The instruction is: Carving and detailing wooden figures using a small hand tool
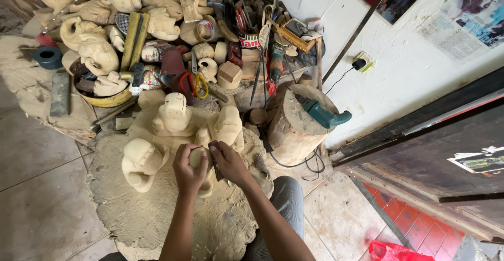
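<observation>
**Two hands on a small wooden carving amid a crowded workshop floor**

The left hand is curled around a small pale wooden carving, fingers wrapped over its rounded top so that most of the piece is hidden. The right hand is closed on a dark, flat tool whose upper end rests against the carving's right side; what kind of tool it is cannot be told. Both hands meet just above a round, sawdust-covered mat on the tiled floor, and the carving sits between them, low in the middle of the view, in front of the person's grey-trousered knee.

Just behind the hands stand larger unfinished wooden figures, the same pale colour, one to the left touching the mat. To the right is a stump with a teal power drill lying on top, its cable running to a wall socket. Further back lies a heap of carved figures, a pair of scissors with red and yellow handles, a yellow bowl filled with pieces, and a cluster of hand tools. A dark wooden door leans at the right, and a red plastic bag lies near the bottom edge.
</observation>
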